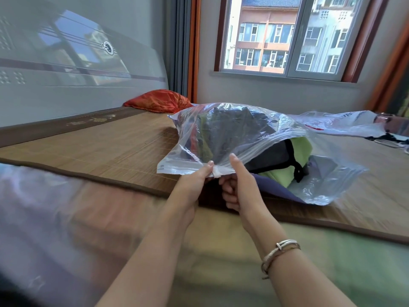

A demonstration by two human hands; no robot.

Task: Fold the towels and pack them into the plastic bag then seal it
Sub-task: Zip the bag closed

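I am in a bedroom at home; a bed (93,138) with a bamboo mat lies before me, a glossy headboard (73,69) behind it; a red pillow (158,100) sits by the curtain (178,45); the window (287,36) faces apartment blocks.

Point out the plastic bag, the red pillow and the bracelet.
plastic bag (221,129): head view, on its clear upper wall over the dark towels.
red pillow (158,100): head view, on the middle of its top.
bracelet (282,248): head view, on the band across the right wrist.
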